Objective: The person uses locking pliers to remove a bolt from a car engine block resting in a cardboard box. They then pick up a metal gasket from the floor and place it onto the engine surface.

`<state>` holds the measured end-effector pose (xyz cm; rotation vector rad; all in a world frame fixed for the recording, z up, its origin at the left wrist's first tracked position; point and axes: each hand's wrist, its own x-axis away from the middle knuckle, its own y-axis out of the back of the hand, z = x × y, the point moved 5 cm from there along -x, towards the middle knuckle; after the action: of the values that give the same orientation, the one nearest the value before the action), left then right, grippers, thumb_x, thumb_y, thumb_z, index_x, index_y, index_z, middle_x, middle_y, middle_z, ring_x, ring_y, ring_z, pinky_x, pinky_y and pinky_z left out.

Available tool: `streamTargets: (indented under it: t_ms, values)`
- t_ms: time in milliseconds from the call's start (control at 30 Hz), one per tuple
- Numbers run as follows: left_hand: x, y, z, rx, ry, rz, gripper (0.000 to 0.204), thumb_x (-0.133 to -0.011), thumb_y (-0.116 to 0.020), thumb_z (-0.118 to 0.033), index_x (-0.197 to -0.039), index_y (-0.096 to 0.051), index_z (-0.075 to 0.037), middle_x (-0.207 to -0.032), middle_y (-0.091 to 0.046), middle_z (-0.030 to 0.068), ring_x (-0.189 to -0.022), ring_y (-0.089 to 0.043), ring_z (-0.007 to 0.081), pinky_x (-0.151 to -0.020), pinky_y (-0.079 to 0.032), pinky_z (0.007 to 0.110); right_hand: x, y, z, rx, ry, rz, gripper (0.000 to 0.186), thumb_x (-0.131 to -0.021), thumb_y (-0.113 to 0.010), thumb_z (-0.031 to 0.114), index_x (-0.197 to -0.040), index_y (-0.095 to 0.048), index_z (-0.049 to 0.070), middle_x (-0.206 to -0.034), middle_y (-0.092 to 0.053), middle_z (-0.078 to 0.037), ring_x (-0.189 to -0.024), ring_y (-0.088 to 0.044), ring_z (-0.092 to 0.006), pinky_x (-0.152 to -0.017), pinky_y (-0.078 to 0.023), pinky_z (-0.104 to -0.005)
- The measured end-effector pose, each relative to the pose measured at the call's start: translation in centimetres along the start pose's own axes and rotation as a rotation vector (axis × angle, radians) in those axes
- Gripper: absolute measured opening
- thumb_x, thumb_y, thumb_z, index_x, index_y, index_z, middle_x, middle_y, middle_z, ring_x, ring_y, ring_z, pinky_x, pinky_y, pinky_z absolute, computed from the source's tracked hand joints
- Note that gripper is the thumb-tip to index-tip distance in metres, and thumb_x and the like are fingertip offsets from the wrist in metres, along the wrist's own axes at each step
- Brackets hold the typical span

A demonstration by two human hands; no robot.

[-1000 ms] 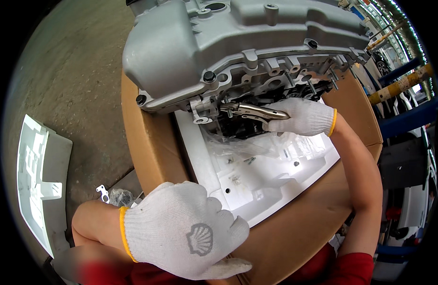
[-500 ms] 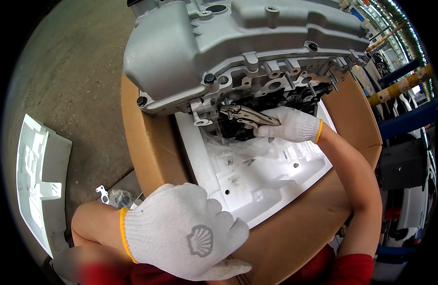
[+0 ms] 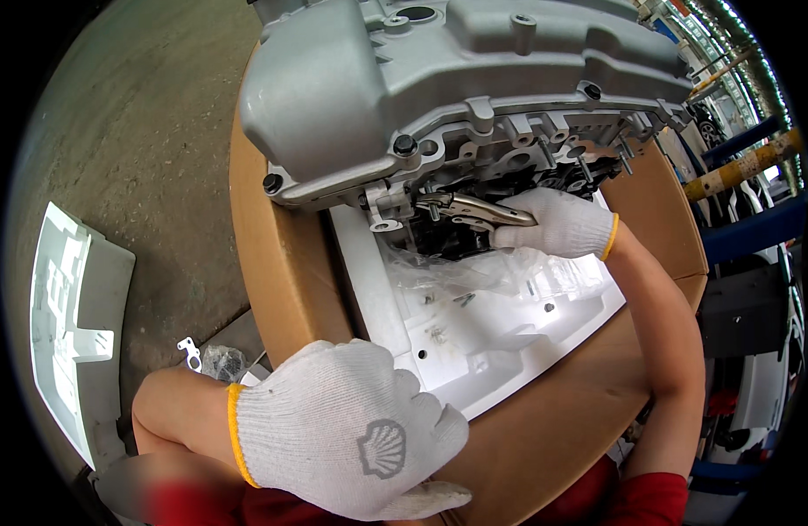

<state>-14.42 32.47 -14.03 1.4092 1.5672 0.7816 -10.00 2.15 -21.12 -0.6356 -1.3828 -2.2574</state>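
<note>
A pair of metal locking pliers [image 3: 483, 210] is held in my right hand [image 3: 562, 223], which wears a white knit glove with a yellow cuff. The jaws are at a thin threaded stud [image 3: 435, 209] on the lower left side of a grey engine [image 3: 334, 96]. Some of the right fingers are hidden behind the handles. My left hand [image 3: 351, 430], gloved the same way, lies over the near left edge of a cardboard box [image 3: 286, 289]. Its thumb is stretched apart from the bent fingers, whose tips are partly hidden, and no tool shows in it.
Under the engine lies a white foam tray [image 3: 378, 307] with clear plastic film [image 3: 448, 273] and small loose studs [image 3: 464, 301]. A white panel-like piece [image 3: 93, 333] stands on the floor at left, near a flat metal gasket [image 3: 189, 352]. Blue and yellow posts [image 3: 746, 162] rise at right.
The view has shifted slightly, so the engine and box appear a little further right. My right hand keeps the pliers at the stud, and my left hand stays on the box edge.
</note>
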Motion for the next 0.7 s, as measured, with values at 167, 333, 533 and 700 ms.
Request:
streamTargets:
  t_ms: [167,333,533,700]
  values:
    - [0.0,0.0,0.1,-0.017,-0.076,-0.011,0.056,-0.097,-0.076,-0.072,-0.095,-0.070,-0.016,-0.063,-0.055,-0.0037,-0.050,-0.058,0.0196,-0.048,-0.043,0.037,-0.9,-2.3,-1.7,-0.275,-0.041,0.027,0.046,-0.111,-0.079,0.043,-0.134,-0.079,0.002,-0.105,-0.081,-0.007,-0.091,-0.070,-0.0144,-0.086,-0.062,-0.0345]
    - [0.3,-0.1,0.2,-0.045,-0.069,0.011,0.056,-0.097,-0.075,-0.072,-0.094,-0.070,-0.016,-0.061,-0.053,-0.0038,-0.049,-0.057,0.0191,-0.047,-0.043,0.036,0.6,0.1,-0.4,-0.089,-0.006,0.059,0.053,-0.110,-0.076,0.050,-0.135,-0.079,0.003,-0.101,-0.079,-0.009,-0.084,-0.072,-0.0163,-0.080,-0.062,-0.0347]
    - [0.2,-0.3,0.2,-0.008,-0.059,-0.011,0.058,-0.097,-0.075,-0.074,-0.092,-0.068,-0.016,-0.061,-0.053,-0.0037,-0.048,-0.056,0.0188,-0.046,-0.042,0.037,2.1,1.6,0.8,0.050,-0.028,0.015,0.046,-0.112,-0.074,0.041,-0.138,-0.076,0.004,-0.102,-0.080,-0.014,-0.090,-0.076,-0.0209,-0.085,-0.062,-0.0398]
    - [0.2,-0.1,0.2,-0.023,-0.099,-0.052,0.057,-0.097,-0.076,-0.072,-0.091,-0.068,-0.016,-0.061,-0.052,-0.0037,-0.048,-0.056,0.0190,-0.045,-0.041,0.036,-0.8,-1.7,-0.5,-0.064,0.076,-0.038,0.050,-0.112,-0.074,0.045,-0.140,-0.075,0.003,-0.105,-0.081,-0.014,-0.090,-0.072,-0.0188,-0.085,-0.060,-0.0399]
